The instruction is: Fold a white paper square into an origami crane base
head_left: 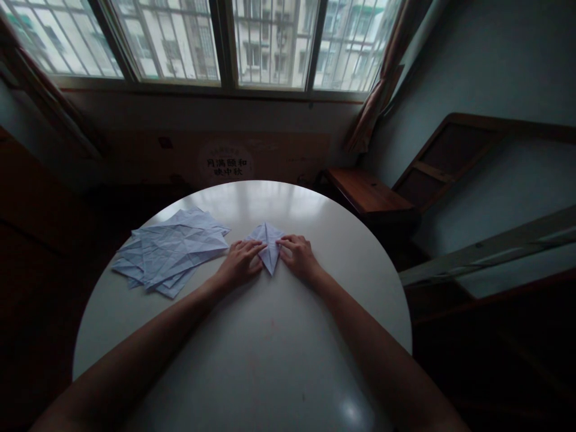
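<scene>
A small sheet of white paper (270, 252), folded into a kite-like shape with a point toward me, lies on the round white table (252, 348). My left hand (243, 261) has its fingers on the left flap, thumb close to the lower edge. On the opposite side, the fingertips of my right hand (299, 255) pinch the right edge. Both hands rest low at the tabletop, and the fingers cover part of the folds. Left of my left hand is a loose pile of creased white paper sheets (180, 249).
Beyond the table stands a large cardboard box (279, 150) with printed characters, below a barred window (270, 45). A wooden chair (371, 191) is at the far right. Curtains (380, 105) hang at the window's sides.
</scene>
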A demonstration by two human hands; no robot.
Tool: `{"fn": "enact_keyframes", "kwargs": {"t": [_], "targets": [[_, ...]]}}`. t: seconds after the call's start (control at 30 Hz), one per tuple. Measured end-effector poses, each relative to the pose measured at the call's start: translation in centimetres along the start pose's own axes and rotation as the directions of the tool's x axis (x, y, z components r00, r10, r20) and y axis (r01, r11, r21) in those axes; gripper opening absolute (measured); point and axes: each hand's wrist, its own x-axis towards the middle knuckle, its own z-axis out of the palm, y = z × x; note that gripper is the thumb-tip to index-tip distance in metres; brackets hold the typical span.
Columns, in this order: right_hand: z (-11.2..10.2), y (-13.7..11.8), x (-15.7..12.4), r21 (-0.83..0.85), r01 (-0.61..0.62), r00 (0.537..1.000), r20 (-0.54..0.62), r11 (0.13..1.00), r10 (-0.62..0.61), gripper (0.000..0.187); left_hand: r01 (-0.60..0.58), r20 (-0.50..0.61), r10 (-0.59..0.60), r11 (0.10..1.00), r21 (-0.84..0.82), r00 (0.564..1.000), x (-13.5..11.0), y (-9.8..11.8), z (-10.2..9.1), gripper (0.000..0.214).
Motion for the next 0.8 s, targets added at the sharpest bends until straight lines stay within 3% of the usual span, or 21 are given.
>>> {"fn": "enact_keyframes", "kwargs": {"t": [0.13,0.3,0.4,0.47,0.57,0.67,0.8], "targets": [[0.0,0.0,-0.1,0.027,0.037,0.999,0.011,0.999,-0.037,0.036,-0.041,-0.03,0.04,0.998,-0.039,0.999,0.0,0.3,-0.2,0.054],[0.6,0.5,0.2,0.131,0.128,0.992,-0.028,0.983,-0.125,0.025,-0.087,-0.05,0.087,0.996,0.007,0.995,0.0,-0.1,0.1,0.057],[0.8,0.7,0.4,0.192,0.216,0.976,-0.021,0.957,-0.216,0.023,-0.112,-0.076,0.112,0.994,0.014,0.991,-0.1,-0.5,0.2,0.049],[0.7,0.6,0.4,0.186,0.223,0.974,-0.066,0.957,-0.214,0.026,-0.122,-0.15,0.113,0.991,-0.049,0.982,-0.2,-0.6,0.1,0.037],[0.1,0.3,0.2,0.15,0.175,0.974,-0.171,0.973,-0.149,0.047,-0.137,-0.332,0.055,0.963,-0.23,0.942,-0.2,-0.7,0.1,0.025],[-0.4,0.0,0.0,0.138,0.174,0.975,-0.164,0.975,-0.151,0.079,-0.166,-0.471,-0.011,0.928,-0.332,0.882,-0.2,-0.7,0.2,0.024],[-0.4,-0.3,-0.2,0.112,0.239,0.97,-0.064,0.965,-0.233,0.094,-0.173,-0.5,0.005,0.941,-0.29,0.866,-0.2,-0.8,0.2,0.025]]}}
